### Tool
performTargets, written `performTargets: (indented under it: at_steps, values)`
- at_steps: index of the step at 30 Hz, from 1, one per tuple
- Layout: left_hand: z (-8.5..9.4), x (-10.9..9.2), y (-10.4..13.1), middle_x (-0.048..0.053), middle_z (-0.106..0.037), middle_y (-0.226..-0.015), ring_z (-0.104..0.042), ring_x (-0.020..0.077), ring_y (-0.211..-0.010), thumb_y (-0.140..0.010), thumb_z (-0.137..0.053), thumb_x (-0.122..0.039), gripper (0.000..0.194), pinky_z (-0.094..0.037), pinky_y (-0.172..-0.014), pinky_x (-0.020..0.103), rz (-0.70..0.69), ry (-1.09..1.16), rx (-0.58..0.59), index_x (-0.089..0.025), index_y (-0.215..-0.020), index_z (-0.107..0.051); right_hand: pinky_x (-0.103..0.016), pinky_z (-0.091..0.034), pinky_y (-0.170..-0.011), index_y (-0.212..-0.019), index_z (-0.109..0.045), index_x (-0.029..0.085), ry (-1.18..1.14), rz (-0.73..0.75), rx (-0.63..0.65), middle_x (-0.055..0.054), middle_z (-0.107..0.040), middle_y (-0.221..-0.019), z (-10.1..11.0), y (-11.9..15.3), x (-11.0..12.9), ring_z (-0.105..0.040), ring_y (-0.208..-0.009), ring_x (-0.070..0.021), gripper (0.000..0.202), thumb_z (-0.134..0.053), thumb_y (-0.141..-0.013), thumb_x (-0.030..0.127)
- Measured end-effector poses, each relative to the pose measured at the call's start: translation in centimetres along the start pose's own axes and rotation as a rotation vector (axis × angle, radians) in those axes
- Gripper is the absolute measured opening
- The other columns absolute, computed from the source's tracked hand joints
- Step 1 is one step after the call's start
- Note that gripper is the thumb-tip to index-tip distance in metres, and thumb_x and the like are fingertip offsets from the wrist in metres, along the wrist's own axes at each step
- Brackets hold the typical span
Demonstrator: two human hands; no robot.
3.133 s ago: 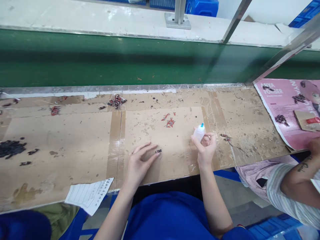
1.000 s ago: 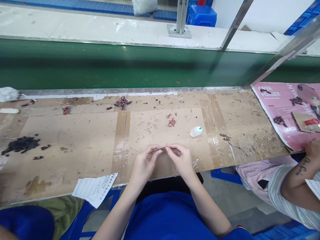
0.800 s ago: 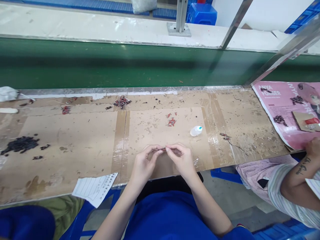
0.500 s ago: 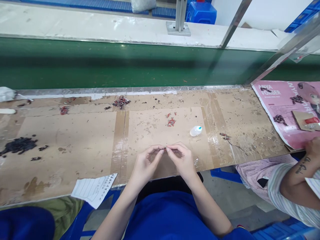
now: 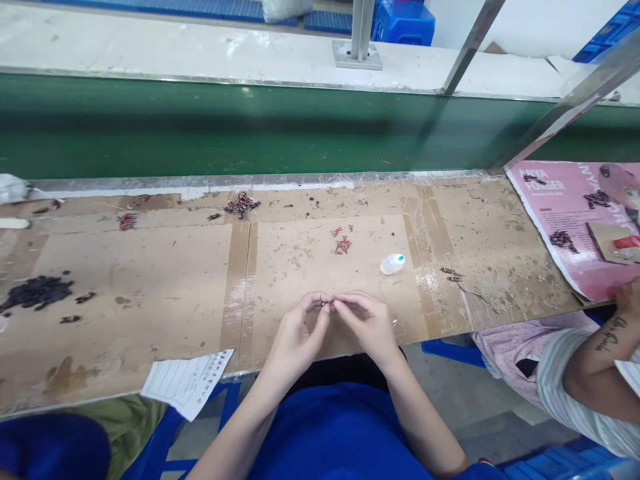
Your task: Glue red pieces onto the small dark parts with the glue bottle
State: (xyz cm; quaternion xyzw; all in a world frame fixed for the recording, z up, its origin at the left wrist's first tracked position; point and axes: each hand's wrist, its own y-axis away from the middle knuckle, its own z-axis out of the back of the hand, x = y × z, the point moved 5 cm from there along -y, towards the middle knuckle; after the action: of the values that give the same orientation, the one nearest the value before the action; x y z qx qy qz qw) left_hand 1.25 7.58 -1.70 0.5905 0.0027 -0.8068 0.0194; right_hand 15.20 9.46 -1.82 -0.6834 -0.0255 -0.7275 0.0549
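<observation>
The small part [image 5: 328, 303] is between the two hands, a little above the near side of the cardboard [image 5: 150, 267], in front of the person's body. It looks dark with some red, but the fingertips cover most of it, so I cannot tell its exact shape. The left hand [image 5: 297, 333] pinches it with thumb and forefinger from one side, and the right hand [image 5: 370, 327] pinches it in the same way from the other. Probably only the fingertips are used because the part is too tiny for a whole palm, and two grips keep it steady.

Beyond the hands lies a loose group of red pieces [image 5: 343, 245], within easy reach, I suppose for quick picking. The white bottle [image 5: 393, 264] with a blue tip is near the right hand but not touched; this seems a convenient place for that hand. I cannot say surely if it stands straight or leans.

Farther away, a mixed heap [image 5: 243, 205] of red and dark pieces sits near the back edge, perhaps to leave the middle free for the fingers. To the left is a black pile [image 5: 37, 292], apart from the red ones, maybe so that the kinds do not mix. At the right, a co-worker's forearm [image 5: 607, 333] is beside a pink poster [image 5: 550, 227], which seems to serve as a mat.
</observation>
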Motion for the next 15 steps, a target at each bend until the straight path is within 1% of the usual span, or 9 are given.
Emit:
performTargets:
  at_steps: [2,4,6,8,9,10,11,13,15]
  values:
    - [-0.4,-0.2,0.0,0.006,-0.071,-0.093,-0.068,0.0193,-0.092,-0.088,-0.051,-0.03,0.015,-0.055,-0.086,0.033,-0.024,-0.006,-0.011,-0.021,-0.092,-0.062,-0.035,-0.061,-0.077,-0.09,-0.076,0.023,0.099,0.138,-0.011,-0.005,-0.076,-0.089,0.3,0.1,0.9,-0.072,-0.083,-0.0196,0.011,-0.066,-0.084,0.024]
    - [-0.9,-0.5,0.1,0.006,-0.071,-0.094,-0.069,0.0191,-0.093,-0.089,-0.049,-0.03,0.015,-0.055,-0.086,0.033,-0.055,-0.012,0.013,-0.022,-0.096,-0.059,-0.035,-0.061,-0.076,-0.091,-0.075,0.025,0.169,0.226,-0.008,-0.005,-0.076,-0.087,0.6,0.2,1.5,-0.071,-0.082,-0.0193,0.013,-0.064,-0.085,0.02]
    - [-1.2,-0.9,0.1,0.006,-0.07,-0.098,-0.069,0.0193,-0.097,-0.09,-0.048,-0.03,0.019,-0.054,-0.089,0.035,-0.083,-0.023,0.076,-0.023,-0.107,-0.055,-0.035,-0.061,-0.074,-0.09,-0.075,0.025,0.214,0.249,-0.008,-0.004,-0.076,-0.086,1.3,0.3,1.6,-0.071,-0.08,-0.0196,0.014,-0.064,-0.085,0.019]
    - [-0.4,-1.1,-0.2,0.007,-0.07,-0.106,-0.066,0.0207,-0.105,-0.089,-0.051,-0.033,0.029,-0.051,-0.096,0.038,-0.093,-0.06,0.096,-0.023,-0.117,-0.048,-0.036,-0.061,-0.072,-0.088,-0.075,0.024,0.25,0.215,-0.04,-0.005,-0.076,-0.085,2.8,0.2,1.0,-0.072,-0.079,-0.021,0.011,-0.065,-0.084,0.022]
    - [0.7,-1.0,-0.4,0.008,-0.068,-0.11,-0.065,0.0218,-0.109,-0.089,-0.053,-0.035,0.034,-0.049,-0.098,0.041,-0.087,-0.094,0.061,-0.023,-0.12,-0.046,-0.037,-0.061,-0.072,-0.086,-0.075,0.023,0.272,0.181,-0.087,-0.006,-0.076,-0.085,4.0,0.2,0.5,-0.072,-0.078,-0.0222,0.01,-0.066,-0.083,0.025]
    - [2.3,-0.9,-0.7,0.009,-0.067,-0.113,-0.064,0.0231,-0.11,-0.089,-0.053,-0.037,0.036,-0.048,-0.099,0.043,-0.077,-0.14,-0.013,-0.023,-0.12,-0.045,-0.038,-0.061,-0.072,-0.086,-0.075,0.022,0.301,0.135,-0.155,-0.008,-0.076,-0.086,5.4,0.1,-0.1,-0.073,-0.078,-0.0237,0.011,-0.068,-0.081,0.028]
    - [4.3,-0.5,-0.9,0.01,-0.065,-0.117,-0.062,0.0246,-0.112,-0.089,-0.053,-0.039,0.035,-0.047,-0.099,0.045,-0.059,-0.205,-0.112,-0.023,-0.119,-0.047,-0.041,-0.061,-0.075,-0.086,-0.075,0.02,0.334,0.089,-0.24,-0.01,-0.077,-0.086,7.2,0.1,-0.8,-0.073,-0.078,-0.0253,0.015,-0.069,-0.079,0.032]
    - [9.2,0.4,-1.2,0.013,-0.064,-0.114,-0.061,0.0276,-0.109,-0.091,-0.047,-0.036,0.029,-0.046,-0.098,0.049,-0.021,-0.371,-0.383,-0.021,-0.115,-0.05,-0.045,-0.059,-0.079,-0.088,-0.075,0.018,0.408,-0.022,-0.435,-0.011,-0.077,-0.087,11.0,0.0,-2.1,-0.073,-0.079,-0.0269,0.026,-0.07,-0.075,0.04]
    - [13.8,1.9,-1.2,0.015,-0.059,-0.12,-0.05,0.0337,-0.123,-0.089,-0.047,-0.03,0.025,-0.034,-0.107,0.057,0.067,-0.601,-0.589,-0.02,-0.111,-0.054,-0.047,-0.058,-0.081,-0.091,-0.075,0.015,0.494,-0.079,-0.628,-0.014,-0.076,-0.085,14.7,-0.1,-2.7,-0.072,-0.078,-0.028,0.034,-0.067,-0.073,0.043]
